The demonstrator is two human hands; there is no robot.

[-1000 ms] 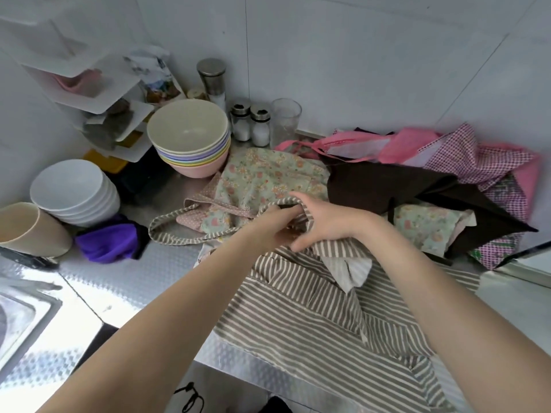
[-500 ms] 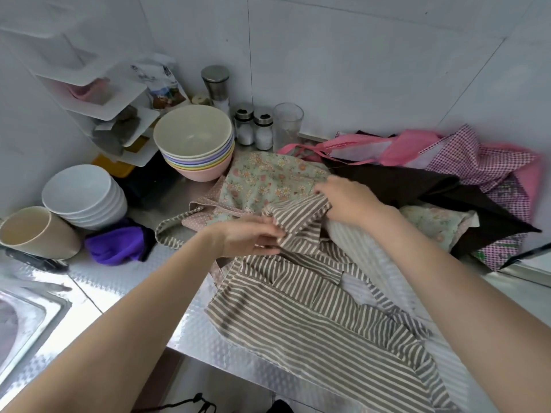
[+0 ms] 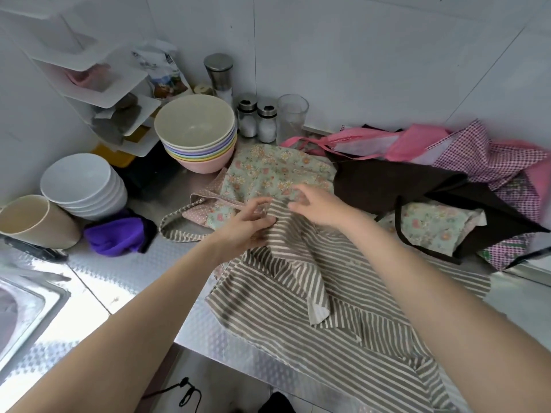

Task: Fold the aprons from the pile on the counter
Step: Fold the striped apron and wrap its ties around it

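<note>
A brown-and-white striped apron lies crumpled on the steel counter, its lower part hanging over the front edge and its neck strap looping left. My left hand grips a bunched fold at the apron's top edge. My right hand hovers just right of it over the same edge, blurred, fingers spread and relaxed. Behind lies a folded floral apron. The pile sits at the right: a dark brown apron, a pink one and a checked one.
Stacked pastel bowls and white bowls stand at the back left, with a beige cup, a purple cloth, shakers and a glass. A sink is at the lower left.
My right hand has let go of the striped fabric and moved left toward my left hand. The raised top of the apron has dropped onto the counter.
</note>
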